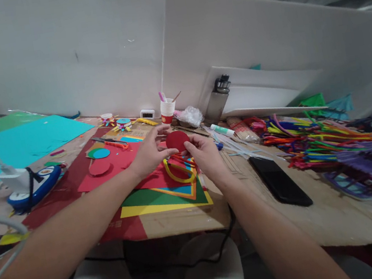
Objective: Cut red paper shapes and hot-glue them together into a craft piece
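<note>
Between my two hands a round red paper disc (176, 140) is held up over the table. My left hand (150, 152) pinches its left edge, thumb below and the other fingers partly hidden behind. On the right side, the thumb of my right hand (207, 152) presses on the disc's face. Just under the disc lies a yellow loop (181, 181) with red parts, partly covered, its kind unclear. Coloured paper sheets (167, 199) are stacked below, red on top. To the left are a blue paper circle (101, 153) and a red paper circle (100, 167).
An orange-handled cutting tool (115, 144) lies behind the red sheet. Farther back stand a paper cup (168, 111) with sticks and a grey bottle (217, 102). Rightward are a glue stick (222, 130), a black phone (280, 182) and colourful pipe cleaners (314, 137). A boat-shaped power strip (35, 189) sits left.
</note>
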Available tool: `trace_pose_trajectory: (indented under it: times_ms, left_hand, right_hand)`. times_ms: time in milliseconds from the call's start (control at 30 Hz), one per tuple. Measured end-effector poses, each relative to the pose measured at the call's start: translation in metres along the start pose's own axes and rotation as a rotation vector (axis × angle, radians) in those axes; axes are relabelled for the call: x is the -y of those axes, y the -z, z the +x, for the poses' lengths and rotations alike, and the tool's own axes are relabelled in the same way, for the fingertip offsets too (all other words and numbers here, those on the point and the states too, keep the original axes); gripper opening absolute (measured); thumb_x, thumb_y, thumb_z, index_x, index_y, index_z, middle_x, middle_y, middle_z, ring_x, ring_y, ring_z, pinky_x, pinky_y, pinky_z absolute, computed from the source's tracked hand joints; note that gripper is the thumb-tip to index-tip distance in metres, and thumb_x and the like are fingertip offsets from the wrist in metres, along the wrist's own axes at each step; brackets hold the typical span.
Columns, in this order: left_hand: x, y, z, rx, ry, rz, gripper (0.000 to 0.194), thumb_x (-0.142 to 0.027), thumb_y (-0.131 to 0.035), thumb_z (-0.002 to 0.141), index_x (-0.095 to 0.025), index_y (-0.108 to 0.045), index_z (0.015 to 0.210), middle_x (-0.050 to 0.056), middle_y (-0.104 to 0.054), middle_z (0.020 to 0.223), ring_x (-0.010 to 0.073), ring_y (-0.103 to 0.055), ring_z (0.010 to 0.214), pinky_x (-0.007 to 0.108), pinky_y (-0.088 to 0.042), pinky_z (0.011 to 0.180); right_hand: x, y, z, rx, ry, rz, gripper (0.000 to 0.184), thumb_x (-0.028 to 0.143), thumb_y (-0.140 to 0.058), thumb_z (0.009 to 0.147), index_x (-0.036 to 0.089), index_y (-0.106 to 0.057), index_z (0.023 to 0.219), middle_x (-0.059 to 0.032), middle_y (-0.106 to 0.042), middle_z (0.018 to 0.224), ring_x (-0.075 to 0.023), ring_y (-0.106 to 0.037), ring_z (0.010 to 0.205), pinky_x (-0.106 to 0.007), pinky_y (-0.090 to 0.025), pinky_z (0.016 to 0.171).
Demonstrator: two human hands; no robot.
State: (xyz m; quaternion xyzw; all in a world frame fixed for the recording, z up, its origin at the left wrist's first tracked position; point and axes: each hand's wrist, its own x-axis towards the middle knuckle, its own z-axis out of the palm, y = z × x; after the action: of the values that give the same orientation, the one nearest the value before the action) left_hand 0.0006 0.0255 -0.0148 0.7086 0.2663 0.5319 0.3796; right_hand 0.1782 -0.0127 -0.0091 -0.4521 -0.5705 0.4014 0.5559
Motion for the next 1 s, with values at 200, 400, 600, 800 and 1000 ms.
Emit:
trace_pose_trajectory:
  times_ms: [200,400,600,800,1000]
  left_hand:
    - [-0.015,0.0,-0.004,0.027,0.173,0.045,0.024,-0.038,-0.072,0.08,-0.015,-0.069,0.086,0.001,-0.069,0.078,0.0119,-0.058,0.063,0.027,-0.049,0.065]
    - [-0.022,-0.002,-0.005,0.055,0.265,0.05,0.03,-0.044,-0.076,0.076,-0.015,-0.067,0.071,-0.001,-0.062,0.062,0.0104,-0.052,0.055,0.024,-0.04,0.055]
    - [-0.019,-0.006,-0.005,0.078,0.391,-0.222,0.048,-0.06,-0.078,0.072,-0.015,-0.064,0.068,0.002,-0.064,0.062,0.0108,-0.056,0.054,0.024,-0.045,0.056]
    - [-0.02,-0.004,-0.003,0.093,0.415,-0.388,0.055,-0.065,-0.082,0.067,-0.015,-0.06,0.063,0.002,-0.061,0.059,0.0106,-0.055,0.051,0.024,-0.042,0.051]
    - [-0.019,-0.009,-0.006,0.154,0.333,-0.443,0.06,-0.039,-0.093,0.062,-0.017,-0.067,0.111,0.008,-0.072,0.108,0.0158,-0.067,0.084,0.026,-0.051,0.071]
  right_hand:
    - [-0.004,0.001,0.001,-0.013,0.125,-0.134,0.024,0.039,-0.067,0.077,0.02,-0.073,0.09,-0.0041,-0.074,0.086,-0.019,-0.066,0.077,-0.034,-0.053,0.076]
    - [0.001,0.002,-0.001,-0.046,0.105,-0.131,0.027,0.046,-0.073,0.075,0.019,-0.069,0.074,-0.0001,-0.064,0.069,-0.0137,-0.053,0.063,-0.028,-0.043,0.063]
    - [-0.005,0.0,0.002,-0.066,-0.125,0.155,0.04,0.052,-0.083,0.058,0.02,-0.061,0.065,0.004,-0.055,0.059,-0.0101,-0.045,0.053,-0.026,-0.036,0.053]
    - [-0.005,0.002,0.003,-0.071,-0.163,0.313,0.044,0.052,-0.089,0.054,0.02,-0.063,0.068,0.0035,-0.058,0.06,-0.0097,-0.047,0.054,-0.025,-0.04,0.054]
    - [-0.003,0.002,0.003,-0.014,-0.226,0.412,0.043,0.051,-0.089,0.058,0.021,-0.062,0.074,0.0021,-0.064,0.066,-0.0117,-0.051,0.054,-0.027,-0.044,0.052]
